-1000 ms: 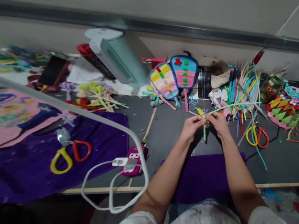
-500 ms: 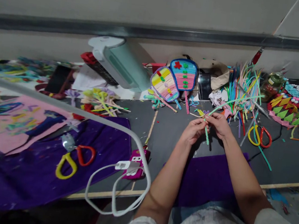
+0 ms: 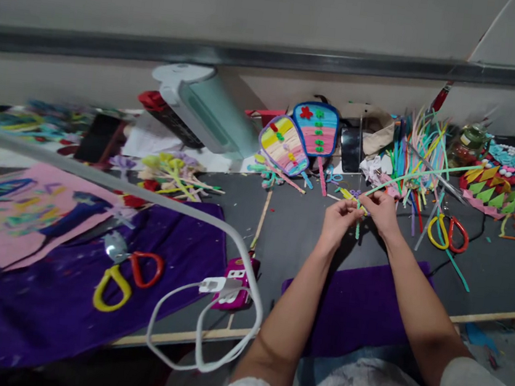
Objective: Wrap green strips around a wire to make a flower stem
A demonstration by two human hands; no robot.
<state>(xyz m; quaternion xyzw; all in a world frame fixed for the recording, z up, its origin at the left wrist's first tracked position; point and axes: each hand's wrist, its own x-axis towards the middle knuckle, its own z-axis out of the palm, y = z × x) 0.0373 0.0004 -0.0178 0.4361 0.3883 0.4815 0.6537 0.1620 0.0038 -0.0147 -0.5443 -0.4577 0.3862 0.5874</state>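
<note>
My left hand [image 3: 338, 218] and my right hand [image 3: 382, 211] meet above the dark table [image 3: 290, 234], both pinched on a small pipe-cleaner piece [image 3: 354, 199] with yellow and purple parts. A light green pipe cleaner [image 3: 420, 173] runs from my right fingers up to the right, and a short green end [image 3: 357, 230] hangs below my hands. A purple cloth [image 3: 356, 303] lies under my forearms.
Scissors with yellow and red handles [image 3: 448, 232] lie right of my hands, beside a bundle of pipe cleaners [image 3: 418, 149]. Two felt fans [image 3: 299, 136] lean at the back. Another pair of scissors [image 3: 125, 271] rests on a purple cloth at left, near a pink power strip [image 3: 233, 277] and white cable [image 3: 204, 335].
My hands stayed together on the piece, shifting slightly, while the long green pipe cleaner swung further out to the right. The view moved a little.
</note>
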